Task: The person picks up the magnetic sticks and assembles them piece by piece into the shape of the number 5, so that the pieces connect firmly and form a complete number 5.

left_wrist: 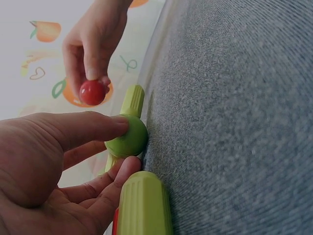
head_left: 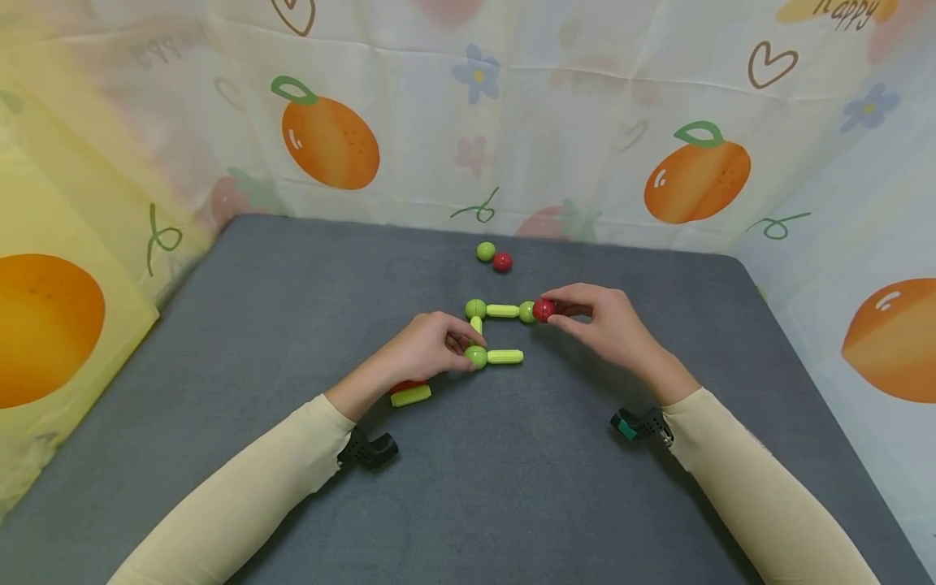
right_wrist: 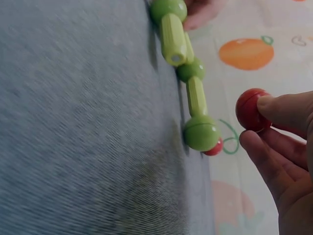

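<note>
Green balls and yellow-green ribbed rods form a three-sided frame on the grey table, its gap facing right. My left hand (head_left: 431, 345) pinches the near-left green ball (head_left: 476, 357), thumb on top and fingers below. From that ball a rod (head_left: 505, 357) sticks out to the right with a bare end. Between thumb and fingertips, my right hand (head_left: 603, 325) holds a red ball (head_left: 544, 310). In the right wrist view this red ball (right_wrist: 252, 108) hangs apart from the green ball (right_wrist: 200, 133) at the frame's far-right end.
Behind the frame lie a loose green ball (head_left: 486, 251) and a second red ball (head_left: 502, 262). Beside my left wrist are a loose yellow-green rod (head_left: 411, 396) and a partly hidden red piece (head_left: 406, 385). A fruit-printed cloth (head_left: 556, 122) hangs along the table's back edge.
</note>
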### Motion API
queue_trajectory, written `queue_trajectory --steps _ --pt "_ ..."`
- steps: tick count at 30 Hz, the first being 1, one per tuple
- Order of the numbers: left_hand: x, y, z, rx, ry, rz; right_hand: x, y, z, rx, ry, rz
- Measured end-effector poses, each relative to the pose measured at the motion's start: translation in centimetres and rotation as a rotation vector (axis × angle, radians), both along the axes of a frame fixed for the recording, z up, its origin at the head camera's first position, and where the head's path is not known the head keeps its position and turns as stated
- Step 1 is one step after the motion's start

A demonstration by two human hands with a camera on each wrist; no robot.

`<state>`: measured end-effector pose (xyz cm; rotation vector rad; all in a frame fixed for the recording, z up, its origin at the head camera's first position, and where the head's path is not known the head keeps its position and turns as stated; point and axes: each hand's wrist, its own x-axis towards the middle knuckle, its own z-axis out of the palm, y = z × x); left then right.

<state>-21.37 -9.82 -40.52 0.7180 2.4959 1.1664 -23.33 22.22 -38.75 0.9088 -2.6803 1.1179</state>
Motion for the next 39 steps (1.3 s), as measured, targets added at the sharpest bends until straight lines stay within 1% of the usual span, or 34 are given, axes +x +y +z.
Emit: queue_trajectory --steps 6,9,13,19,24,28,32,39 --pt "0.0 0.1 -0.2 -0.004 0.006 -0.005 1.4 0.3 -0.4 0.009 -0.023 0.01" --pt "-0.1 0.2 -0.2 -0.008 0.011 -0.006 1.7 0.6 -0.9 0.015 -0.045 0.011" --pt "-0.2 0.3 -0.2 -0.008 0.0 -0.003 1.9 0.8 -1.4 0.018 -0.081 0.016" --pt "-0.2 0.3 -0.1 -0.001 -0.017 0.0 1.9 1.0 -2.1 0.031 -0.13 0.033" --pt "-0.2 0.3 -0.1 0.003 -0.018 0.006 1.6 1.0 -2.2 0.033 -0.15 0.041" --pt "-0.3 0.1 -0.2 0.002 -0.017 0.006 1.5 1.0 -2.5 0.067 -0.168 0.048" --pt "-0.4 0.1 -0.2 0.003 -0.016 0.004 1.3 0.9 -2.7 0.095 -0.169 0.058" --pt "-0.2 0.1 0.0 0.0 -0.02 0.004 1.5 0.6 -3.0 0.081 -0.162 0.068"
